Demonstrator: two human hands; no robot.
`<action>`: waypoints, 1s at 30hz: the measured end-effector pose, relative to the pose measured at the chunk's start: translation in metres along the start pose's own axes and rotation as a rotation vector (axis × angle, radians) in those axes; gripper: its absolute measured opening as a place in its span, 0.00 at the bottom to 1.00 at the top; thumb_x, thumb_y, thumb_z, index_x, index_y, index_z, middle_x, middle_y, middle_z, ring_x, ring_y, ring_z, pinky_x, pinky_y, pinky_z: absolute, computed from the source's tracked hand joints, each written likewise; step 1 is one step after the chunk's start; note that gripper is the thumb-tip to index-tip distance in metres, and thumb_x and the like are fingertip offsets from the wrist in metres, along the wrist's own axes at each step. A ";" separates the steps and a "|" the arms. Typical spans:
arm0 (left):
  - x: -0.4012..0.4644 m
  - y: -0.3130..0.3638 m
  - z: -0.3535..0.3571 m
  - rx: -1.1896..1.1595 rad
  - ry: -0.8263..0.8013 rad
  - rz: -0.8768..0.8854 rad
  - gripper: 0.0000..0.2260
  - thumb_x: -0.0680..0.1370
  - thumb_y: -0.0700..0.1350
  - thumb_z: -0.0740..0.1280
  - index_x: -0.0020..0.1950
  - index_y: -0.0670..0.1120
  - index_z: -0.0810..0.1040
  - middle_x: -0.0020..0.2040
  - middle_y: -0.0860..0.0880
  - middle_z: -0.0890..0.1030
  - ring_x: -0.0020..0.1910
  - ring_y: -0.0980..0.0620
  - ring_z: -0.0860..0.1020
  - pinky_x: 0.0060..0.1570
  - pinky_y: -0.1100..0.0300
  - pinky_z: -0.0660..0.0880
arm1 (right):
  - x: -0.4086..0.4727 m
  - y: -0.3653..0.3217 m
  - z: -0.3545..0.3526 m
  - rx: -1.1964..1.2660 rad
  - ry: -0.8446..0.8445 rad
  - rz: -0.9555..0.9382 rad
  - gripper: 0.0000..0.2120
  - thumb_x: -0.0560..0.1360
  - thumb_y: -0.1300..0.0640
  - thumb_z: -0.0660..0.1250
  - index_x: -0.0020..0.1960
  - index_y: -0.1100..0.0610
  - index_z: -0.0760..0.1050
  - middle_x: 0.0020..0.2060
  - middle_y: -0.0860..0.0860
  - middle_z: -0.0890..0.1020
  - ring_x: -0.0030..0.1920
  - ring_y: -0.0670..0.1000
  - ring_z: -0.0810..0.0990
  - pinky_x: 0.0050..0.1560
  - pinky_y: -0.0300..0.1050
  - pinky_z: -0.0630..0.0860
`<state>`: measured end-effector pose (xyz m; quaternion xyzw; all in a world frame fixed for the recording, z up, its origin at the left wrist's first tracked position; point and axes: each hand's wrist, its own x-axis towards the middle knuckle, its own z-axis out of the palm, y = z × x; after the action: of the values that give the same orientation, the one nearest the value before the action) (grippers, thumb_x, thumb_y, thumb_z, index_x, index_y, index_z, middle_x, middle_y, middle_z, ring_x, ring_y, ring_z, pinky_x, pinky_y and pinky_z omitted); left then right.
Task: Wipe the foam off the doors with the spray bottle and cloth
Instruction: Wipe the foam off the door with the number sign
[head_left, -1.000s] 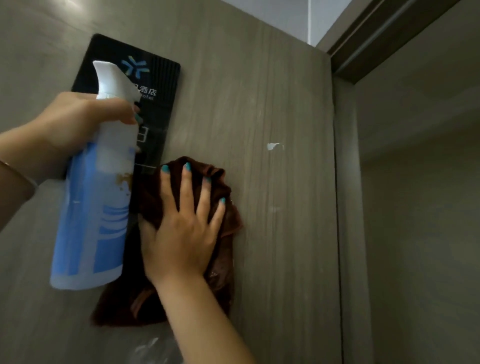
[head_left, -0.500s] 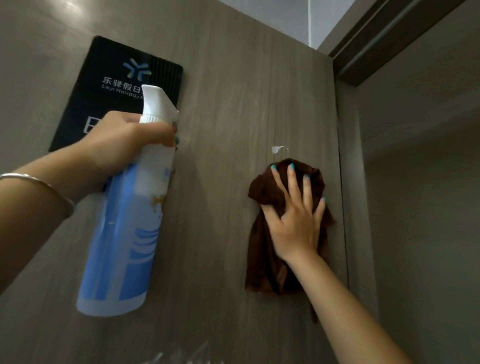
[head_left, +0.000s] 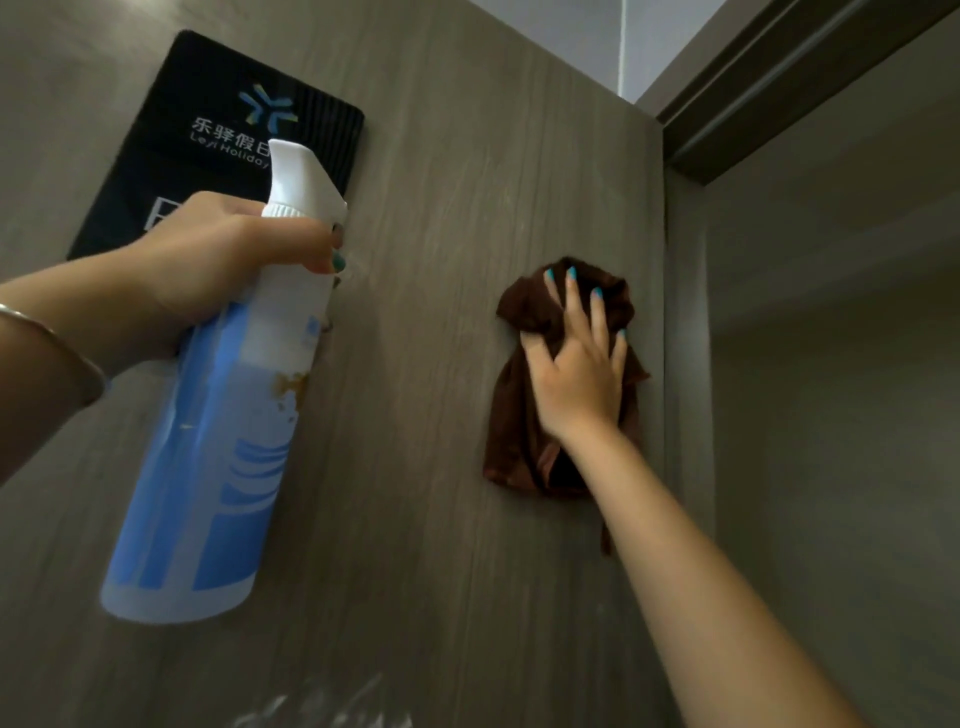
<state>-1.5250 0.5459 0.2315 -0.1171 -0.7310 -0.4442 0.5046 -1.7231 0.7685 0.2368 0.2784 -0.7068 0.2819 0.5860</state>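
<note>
Brown cloth (head_left: 524, 410) is flat against the grey wood-grain door (head_left: 431, 364), near its right edge, with the right hand (head_left: 579, 374) pressing it, fingers mostly straight and spread. Left hand (head_left: 218, 260) has its grip clenched round the neck of the spray bottle (head_left: 208, 441), held up just in front of the black sign (head_left: 208, 145), finger at the trigger. Only one view, so that's all I've got.

To wipe well I'd say keep the palm flat, use long overlapping strokes, and refold the cloth once it's loaded. White foam streaks (head_left: 322, 712) at the bottom edge look like they need doing too.

Compared with half a second ago, the little white fleck above the cloth is gone; the cloth now sits over that spot.
</note>
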 end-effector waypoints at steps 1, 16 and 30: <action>0.000 0.000 -0.001 -0.008 -0.003 -0.004 0.37 0.54 0.62 0.71 0.57 0.44 0.81 0.54 0.42 0.83 0.55 0.39 0.81 0.60 0.39 0.75 | -0.017 0.002 0.002 -0.019 -0.006 -0.032 0.28 0.79 0.37 0.49 0.76 0.37 0.44 0.80 0.41 0.49 0.80 0.48 0.43 0.77 0.57 0.38; -0.006 0.010 0.004 -0.062 -0.057 -0.038 0.20 0.63 0.48 0.71 0.52 0.41 0.81 0.47 0.36 0.82 0.33 0.46 0.82 0.33 0.56 0.78 | 0.022 0.005 -0.008 -0.039 -0.040 0.098 0.28 0.82 0.44 0.53 0.79 0.39 0.46 0.80 0.42 0.46 0.80 0.48 0.42 0.77 0.60 0.40; -0.002 0.007 0.000 -0.053 -0.086 0.035 0.33 0.50 0.56 0.70 0.52 0.45 0.81 0.48 0.39 0.82 0.36 0.44 0.83 0.33 0.55 0.78 | -0.087 0.007 0.011 -0.042 -0.026 0.243 0.32 0.67 0.27 0.39 0.71 0.28 0.41 0.76 0.38 0.36 0.78 0.51 0.32 0.73 0.70 0.35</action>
<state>-1.5198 0.5503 0.2333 -0.1622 -0.7380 -0.4489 0.4771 -1.7223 0.7710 0.1488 0.1819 -0.7486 0.3325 0.5441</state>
